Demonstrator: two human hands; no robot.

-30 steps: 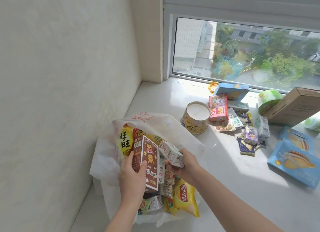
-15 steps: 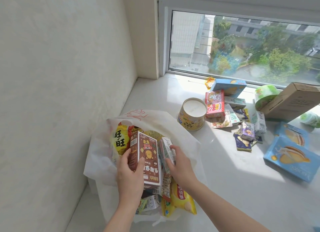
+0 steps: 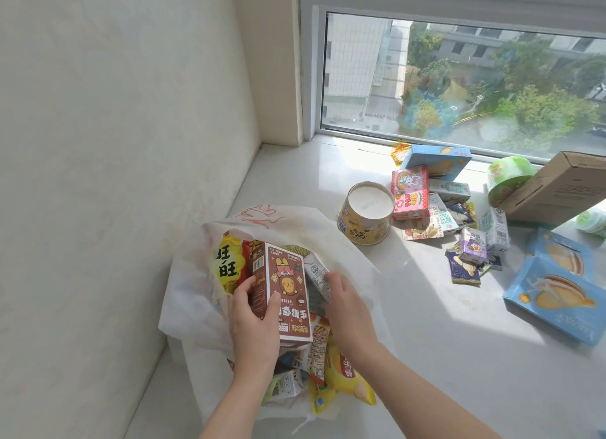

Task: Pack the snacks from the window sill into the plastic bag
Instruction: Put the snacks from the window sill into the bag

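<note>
Sunlit window (image 3: pixel 459 78), white wall (image 3: pixel 114 127)

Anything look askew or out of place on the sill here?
The round yellow tub sits tilted. The cardboard box leans on the green cup. Chips stick out of the bag's near end.
</note>
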